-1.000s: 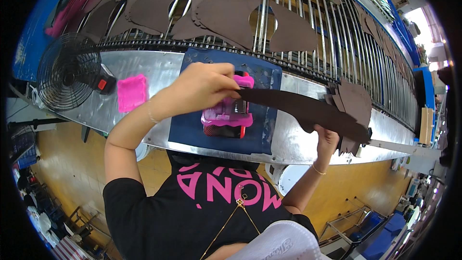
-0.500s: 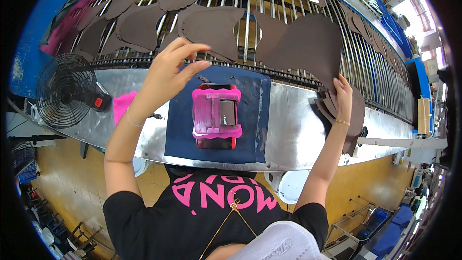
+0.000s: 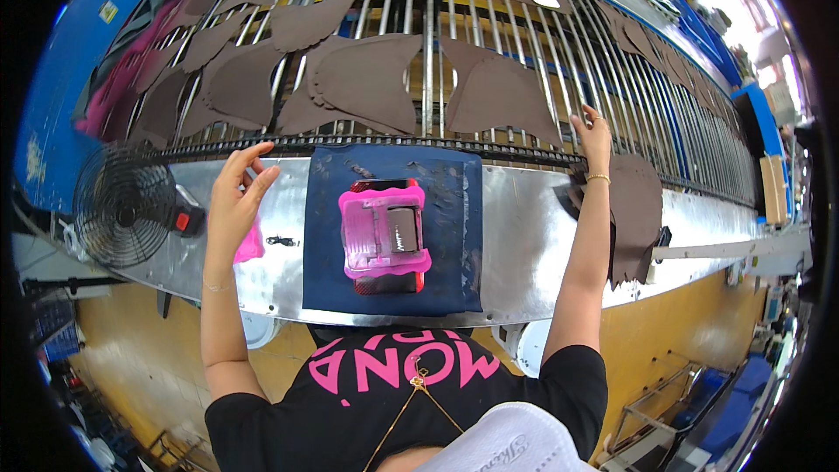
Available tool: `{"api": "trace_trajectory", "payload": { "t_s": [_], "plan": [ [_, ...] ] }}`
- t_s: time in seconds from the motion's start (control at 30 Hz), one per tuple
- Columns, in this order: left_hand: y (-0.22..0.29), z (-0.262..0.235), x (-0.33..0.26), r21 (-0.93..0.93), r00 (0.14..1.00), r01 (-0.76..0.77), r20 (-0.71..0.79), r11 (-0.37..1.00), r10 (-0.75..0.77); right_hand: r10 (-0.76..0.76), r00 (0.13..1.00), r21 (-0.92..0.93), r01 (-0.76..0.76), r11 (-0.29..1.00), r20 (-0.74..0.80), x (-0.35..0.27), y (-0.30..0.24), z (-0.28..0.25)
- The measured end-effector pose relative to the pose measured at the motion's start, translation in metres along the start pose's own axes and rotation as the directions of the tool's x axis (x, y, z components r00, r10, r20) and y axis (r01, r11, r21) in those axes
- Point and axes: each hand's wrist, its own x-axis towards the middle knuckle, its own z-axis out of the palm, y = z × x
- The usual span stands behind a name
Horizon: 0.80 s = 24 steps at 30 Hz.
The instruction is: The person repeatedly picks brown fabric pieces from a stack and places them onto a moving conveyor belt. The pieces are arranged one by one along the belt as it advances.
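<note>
My left hand [image 3: 238,199] hovers with fingers apart over the metal table [image 3: 524,245], left of the dark blue mat [image 3: 454,236], and holds nothing. A pink block-shaped jig [image 3: 383,229] lies in the middle of that mat. My right hand [image 3: 594,133] reaches up to the edge of the roller conveyor [image 3: 437,0], its fingers spread beside a brown cut piece [image 3: 498,96] lying on the rods. Another large brown piece [image 3: 367,79] lies on the rods above the mat. A stack of brown pieces [image 3: 636,210] sits under my right forearm.
A small black fan [image 3: 122,208] stands at the table's left end, with a pink pad [image 3: 250,246] near it. Several more brown pieces [image 3: 218,52] cover the rods to the left. A blue frame [image 3: 52,105] borders the far left.
The long brown piece that both hands held over the pink jig now lies on the conveyor rods. My left hand has drawn back to the left; my right hand has risen to the rods.
</note>
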Motion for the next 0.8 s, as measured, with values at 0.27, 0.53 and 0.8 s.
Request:
{"api": "trace_trajectory", "payload": {
  "t_s": [0.27, 0.53, 0.8],
  "plan": [
    [-0.015, 0.021, 0.017, -0.144, 0.989, -0.008, 0.147, 0.990, 0.029, 0.537, 0.614, -0.242, -0.757, 0.607, -0.578, -0.156, 0.089, -0.110],
    [-0.003, 0.049, 0.026, -0.170, 0.966, -0.068, 0.236, 0.983, 0.107, 0.611, 0.622, -0.204, -0.763, 0.613, -0.490, -0.193, 0.148, -0.118],
    [0.002, 0.039, 0.021, -0.203, 0.973, -0.088, 0.192, 0.975, 0.127, 0.425, 0.830, -0.388, -0.548, 0.741, -0.360, -0.176, 0.036, -0.133]
  ]
}}
